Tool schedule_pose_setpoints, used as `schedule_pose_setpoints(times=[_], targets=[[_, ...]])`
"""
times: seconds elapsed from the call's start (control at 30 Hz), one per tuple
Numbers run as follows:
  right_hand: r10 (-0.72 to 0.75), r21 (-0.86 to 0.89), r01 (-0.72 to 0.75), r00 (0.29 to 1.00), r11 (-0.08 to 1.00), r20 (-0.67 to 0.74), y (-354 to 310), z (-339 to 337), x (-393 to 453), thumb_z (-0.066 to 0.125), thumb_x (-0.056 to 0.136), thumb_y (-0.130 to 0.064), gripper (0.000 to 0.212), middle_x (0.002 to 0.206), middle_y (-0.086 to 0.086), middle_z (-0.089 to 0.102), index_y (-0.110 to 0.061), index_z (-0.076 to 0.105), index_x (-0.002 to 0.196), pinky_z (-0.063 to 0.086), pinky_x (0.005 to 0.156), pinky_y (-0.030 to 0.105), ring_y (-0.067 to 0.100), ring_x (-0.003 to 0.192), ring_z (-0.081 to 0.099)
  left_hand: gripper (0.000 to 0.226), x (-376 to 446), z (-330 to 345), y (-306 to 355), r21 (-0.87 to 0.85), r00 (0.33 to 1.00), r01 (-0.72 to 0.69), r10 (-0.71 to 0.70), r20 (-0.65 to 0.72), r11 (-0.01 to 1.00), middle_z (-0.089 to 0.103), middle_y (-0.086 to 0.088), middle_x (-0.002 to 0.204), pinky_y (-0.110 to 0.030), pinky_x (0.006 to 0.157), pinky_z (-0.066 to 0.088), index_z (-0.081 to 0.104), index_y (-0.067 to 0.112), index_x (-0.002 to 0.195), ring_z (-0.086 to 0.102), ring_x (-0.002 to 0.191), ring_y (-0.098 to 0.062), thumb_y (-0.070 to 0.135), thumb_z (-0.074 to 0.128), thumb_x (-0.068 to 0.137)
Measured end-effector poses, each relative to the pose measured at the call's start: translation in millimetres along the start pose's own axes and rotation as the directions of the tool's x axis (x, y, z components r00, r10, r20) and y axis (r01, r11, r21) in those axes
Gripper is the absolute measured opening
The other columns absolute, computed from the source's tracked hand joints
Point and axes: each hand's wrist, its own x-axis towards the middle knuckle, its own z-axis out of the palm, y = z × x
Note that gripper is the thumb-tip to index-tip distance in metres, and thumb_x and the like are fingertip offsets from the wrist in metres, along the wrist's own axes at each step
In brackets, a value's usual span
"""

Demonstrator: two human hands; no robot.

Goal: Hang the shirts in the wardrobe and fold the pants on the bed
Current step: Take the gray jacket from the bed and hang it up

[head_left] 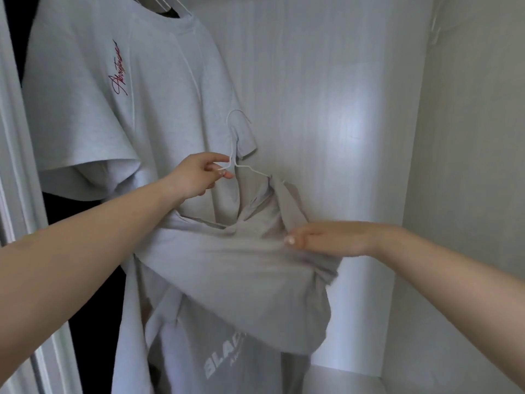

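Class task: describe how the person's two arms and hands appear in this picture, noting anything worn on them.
Both forearms are bare, with no sleeves, watch, bracelet or gloves in view. No rings show on the left hand or right hand. The fingernails look pale and glossy, possibly polished.

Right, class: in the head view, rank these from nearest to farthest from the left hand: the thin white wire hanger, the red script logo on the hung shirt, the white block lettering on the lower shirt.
1. Thin white wire hanger: pinched in the left hand.
2. Red script logo: up and left, on the hung grey shirt.
3. White block lettering: far below, near the frame's bottom.
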Motion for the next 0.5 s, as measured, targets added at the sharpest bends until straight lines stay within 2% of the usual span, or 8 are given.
schedule_pose_setpoints(times=[0.07,0.1,0.2,0.27,0.3,0.37,0.43,0.5], targets=[[0.248,-0.212,-0.205,0.948,0.955,0.200,0.6,5.4,0.1,0.030,0.073,-0.085,0.078,0.140,-0.014,0.048,-0.038,0.051,0.132,0.027,0.113,0.031,0.009,0.131,0.041,0.033,1.4,-1.0,0.1,0.004,1.000,-0.014,0.014,0.003,1.000,0.069,-0.003,0.099,-0.013,0.038,0.029,0.053,0.012,0.130,0.037,0.038,-0.001,0.005,0.048,0.098],[0.384,-0.355,-0.299,0.902,0.886,0.199,3.9,8.5,2.0,0.035,0.075,-0.084,0.083,0.144,-0.008,0.045,-0.031,0.047,0.138,0.026,0.114,0.034,0.016,0.135,0.038,0.034,1.7,0.0,0.5,0.006,1.000,-0.023,0.023,0.012,1.000,0.069,-0.003,0.099,-0.013,0.038,0.030,0.052,0.012,0.131,0.037,0.038,-0.001,0.006,0.048,0.098],[0.554,-0.828,-0.312,0.832,0.467,-0.001,9.3,11.0,4.7,0.053,0.078,-0.071,0.066,0.130,-0.003,0.055,-0.028,0.055,0.128,0.031,0.108,0.037,0.024,0.126,0.046,0.035,2.6,1.7,2.5,0.035,0.998,-0.056,0.056,0.004,0.998,0.070,0.001,0.097,-0.013,0.040,0.033,0.052,0.015,0.132,0.038,0.039,-0.001,0.007,0.049,0.098],[0.597,-0.887,-0.300,0.801,0.352,-0.034,10.4,8.7,2.9,0.058,0.082,-0.059,0.052,0.124,-0.003,0.058,-0.027,0.056,0.123,0.034,0.106,0.037,0.024,0.119,0.050,0.035,3.4,0.8,2.9,0.059,0.997,-0.081,0.081,0.006,0.995,0.069,0.004,0.094,-0.010,0.041,0.034,0.053,0.013,0.131,0.041,0.039,0.000,0.006,0.049,0.097],[0.638,-0.818,-0.320,0.766,0.479,0.073,14.9,3.0,2.0,0.063,0.083,-0.051,0.042,0.119,-0.001,0.060,-0.025,0.059,0.115,0.041,0.102,0.036,0.023,0.111,0.055,0.034,3.2,0.9,3.3,0.077,0.996,-0.093,0.092,0.017,0.993,0.069,0.003,0.093,-0.007,0.042,0.034,0.054,0.011,0.130,0.043,0.040,0.000,0.005,0.049,0.097],[0.560,-0.366,-0.432,0.719,0.824,0.411,22.3,-7.2,-1.4,0.070,0.085,-0.031,0.018,0.109,0.004,0.067,-0.023,0.063,0.099,0.052,0.090,0.033,0.020,0.095,0.063,0.032,0.6,3.4,3.8,0.105,0.993,-0.111,0.107,0.045,0.988,0.068,0.003,0.091,-0.006,0.044,0.034,0.056,0.007,0.127,0.043,0.040,0.000,0.003,0.049,0.096],[0.353,0.059,-0.444,0.779,0.894,0.519,18.7,-13.1,-6.9,0.069,0.082,-0.021,0.014,0.099,0.004,0.070,-0.018,0.066,0.096,0.053,0.088,0.035,0.018,0.090,0.066,0.031,-1.7,6.7,4.5,0.103,0.993,-0.114,0.109,0.052,0.988,0.069,0.000,0.092,-0.005,0.044,0.034,0.057,0.007,0.126,0.045,0.041,0.001,0.002,0.049,0.096],[0.256,0.125,-0.333,0.874,0.934,0.413,15.0,-15.4,-7.1,0.069,0.079,-0.024,0.019,0.091,0.004,0.069,-0.013,0.066,0.094,0.052,0.085,0.032,0.016,0.085,0.065,0.032,-3.3,9.2,5.1,0.069,0.996,-0.082,0.079,0.048,0.994,0.068,-0.005,0.097,-0.006,0.043,0.034,0.056,0.010,0.127,0.046,0.043,0.002,0.003,0.048,0.097]])
